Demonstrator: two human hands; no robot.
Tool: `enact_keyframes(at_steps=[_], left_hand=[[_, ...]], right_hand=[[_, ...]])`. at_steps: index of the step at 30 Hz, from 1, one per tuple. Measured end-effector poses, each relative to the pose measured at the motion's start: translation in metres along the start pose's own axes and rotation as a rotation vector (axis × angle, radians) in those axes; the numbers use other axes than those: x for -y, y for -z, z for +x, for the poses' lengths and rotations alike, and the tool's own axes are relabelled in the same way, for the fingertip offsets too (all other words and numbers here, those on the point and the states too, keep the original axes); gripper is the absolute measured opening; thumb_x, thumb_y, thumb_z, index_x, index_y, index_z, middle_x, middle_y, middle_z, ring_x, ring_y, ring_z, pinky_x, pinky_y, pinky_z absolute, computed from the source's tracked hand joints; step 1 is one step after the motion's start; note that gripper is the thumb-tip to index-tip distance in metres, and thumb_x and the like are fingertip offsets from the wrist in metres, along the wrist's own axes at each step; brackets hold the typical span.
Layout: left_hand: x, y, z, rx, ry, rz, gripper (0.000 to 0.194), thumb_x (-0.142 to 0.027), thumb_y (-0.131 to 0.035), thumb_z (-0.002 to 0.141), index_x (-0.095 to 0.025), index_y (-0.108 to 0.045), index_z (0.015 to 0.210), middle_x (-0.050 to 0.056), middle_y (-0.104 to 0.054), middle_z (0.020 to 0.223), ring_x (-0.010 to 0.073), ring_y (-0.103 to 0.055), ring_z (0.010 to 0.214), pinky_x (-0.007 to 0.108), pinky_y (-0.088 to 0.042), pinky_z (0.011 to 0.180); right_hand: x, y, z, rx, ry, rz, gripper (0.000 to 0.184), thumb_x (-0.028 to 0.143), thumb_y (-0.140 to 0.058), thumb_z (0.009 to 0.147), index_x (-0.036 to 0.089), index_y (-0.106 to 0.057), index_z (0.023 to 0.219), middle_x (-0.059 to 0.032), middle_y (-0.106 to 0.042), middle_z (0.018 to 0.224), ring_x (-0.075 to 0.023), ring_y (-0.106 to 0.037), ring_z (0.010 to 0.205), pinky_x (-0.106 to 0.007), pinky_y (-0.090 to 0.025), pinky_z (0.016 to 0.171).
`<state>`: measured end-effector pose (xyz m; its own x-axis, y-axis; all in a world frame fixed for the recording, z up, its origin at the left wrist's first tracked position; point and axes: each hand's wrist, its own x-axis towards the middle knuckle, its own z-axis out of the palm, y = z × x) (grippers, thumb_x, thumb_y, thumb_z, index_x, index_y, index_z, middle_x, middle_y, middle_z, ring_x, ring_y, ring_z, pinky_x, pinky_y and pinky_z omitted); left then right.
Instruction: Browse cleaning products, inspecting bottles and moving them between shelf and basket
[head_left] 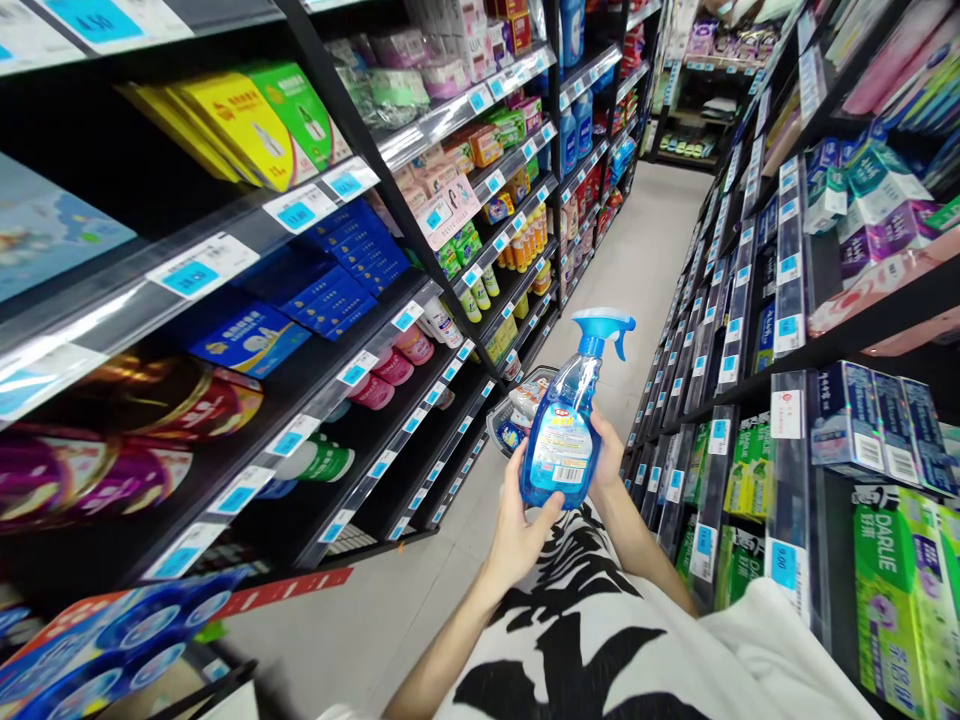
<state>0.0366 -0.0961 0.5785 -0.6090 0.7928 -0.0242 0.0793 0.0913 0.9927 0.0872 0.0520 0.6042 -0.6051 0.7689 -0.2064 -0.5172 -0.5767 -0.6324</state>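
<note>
Grasped by my left hand (520,528) and right hand (608,452), this blue trigger-spray bottle (560,440) seems under inspection; moving it calls for steadiness.

From above, the head camera faces forward and down the supermarket aisle (637,230), trigger spray bottle (561,445) near.

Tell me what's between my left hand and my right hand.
In the head view, a blue spray bottle is between your left hand and right hand, both holding it.
</note>
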Motion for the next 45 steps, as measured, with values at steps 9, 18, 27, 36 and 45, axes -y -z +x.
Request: enact_keyframes(at_steps=[9,18,27,36,45], left_hand=[[0.004,0.002,-0.001,-0.021,0.02,-0.006,0.075,-0.055,-0.065,0.099,-0.024,-0.035,0.161,0.016,-0.041,0.169,0.0341,-0.04,0.157,0.047,-0.039,0.127],[0.006,0.001,-0.001,-0.022,0.043,-0.042,0.076,-0.053,-0.068,0.098,-0.026,-0.036,0.16,0.015,-0.04,0.169,0.0348,-0.035,0.159,0.049,-0.035,0.128],[0.005,0.002,0.0,-0.024,0.029,-0.027,0.076,-0.056,-0.068,0.097,-0.024,-0.036,0.159,0.016,-0.042,0.167,0.0347,-0.041,0.156,0.048,-0.042,0.124],[0.003,0.003,0.0,-0.021,0.027,-0.028,0.077,-0.052,-0.07,0.096,-0.024,-0.035,0.158,0.016,-0.043,0.167,0.0341,-0.042,0.156,0.047,-0.045,0.122],[0.002,0.0,-0.002,-0.012,0.064,0.009,0.1,-0.041,-0.087,0.079,-0.029,-0.031,0.161,0.015,-0.036,0.171,0.0359,-0.04,0.157,0.05,-0.045,0.123]], right_hand=[[-0.003,0.005,0.001,0.011,-0.007,0.029,0.04,0.048,-0.075,0.075,0.025,-0.074,0.107,-0.0036,-0.082,0.109,-0.0331,-0.071,0.124,-0.048,-0.058,0.107],[-0.005,0.008,0.002,-0.004,-0.012,0.046,0.036,0.047,-0.079,0.074,0.025,-0.075,0.103,-0.0028,-0.082,0.109,-0.0327,-0.072,0.121,-0.046,-0.059,0.105],[-0.008,0.012,0.003,-0.001,-0.01,0.042,0.039,0.047,-0.077,0.076,0.025,-0.074,0.108,-0.0027,-0.082,0.109,-0.0311,-0.073,0.12,-0.046,-0.058,0.106],[-0.01,0.012,0.003,0.003,-0.012,0.056,0.039,0.045,-0.077,0.077,0.025,-0.074,0.111,-0.0023,-0.082,0.112,-0.0312,-0.073,0.119,-0.046,-0.058,0.107],[-0.009,0.009,0.004,0.03,-0.004,0.053,0.037,0.046,-0.077,0.077,0.025,-0.074,0.107,-0.0036,-0.082,0.109,-0.0318,-0.073,0.121,-0.048,-0.058,0.107]])
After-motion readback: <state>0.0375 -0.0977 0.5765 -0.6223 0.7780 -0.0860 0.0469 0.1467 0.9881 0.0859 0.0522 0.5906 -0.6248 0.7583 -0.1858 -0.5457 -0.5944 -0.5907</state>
